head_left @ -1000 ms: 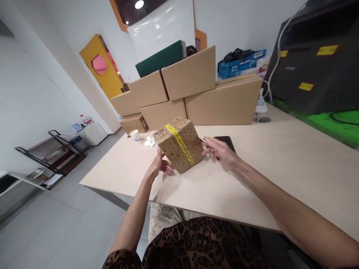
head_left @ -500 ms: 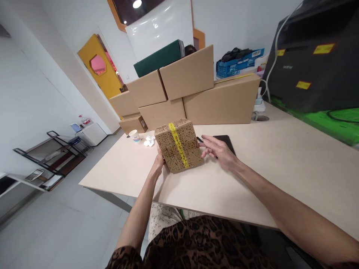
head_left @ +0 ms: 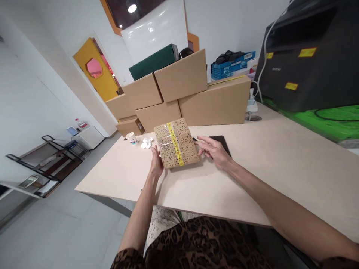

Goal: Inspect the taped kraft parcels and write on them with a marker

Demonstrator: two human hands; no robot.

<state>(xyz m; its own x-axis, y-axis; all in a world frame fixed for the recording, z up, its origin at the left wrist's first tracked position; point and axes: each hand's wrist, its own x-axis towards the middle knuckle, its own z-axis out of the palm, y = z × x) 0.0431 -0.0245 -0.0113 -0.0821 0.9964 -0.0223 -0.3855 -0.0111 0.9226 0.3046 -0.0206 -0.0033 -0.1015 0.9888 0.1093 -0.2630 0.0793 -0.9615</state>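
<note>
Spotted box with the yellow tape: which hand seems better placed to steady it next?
Probably the left hand: it lies against the left side of the spotted box, while the right hand only reaches its right edge, contact unclear.

Appears to be an office or office-like workroom; cannot fix which. Includes a long pale table (head_left: 294,149) with cardboard boxes (head_left: 215,106) stacked along far edge, topped by a green binder-like case (head_left: 153,61). Shows, at right, a large black unit (head_left: 308,82) marked "brother"; at far left, a yellow door (head_left: 106,82), white walls (head_left: 22,82) and grey tiled floor (head_left: 64,228).
</note>
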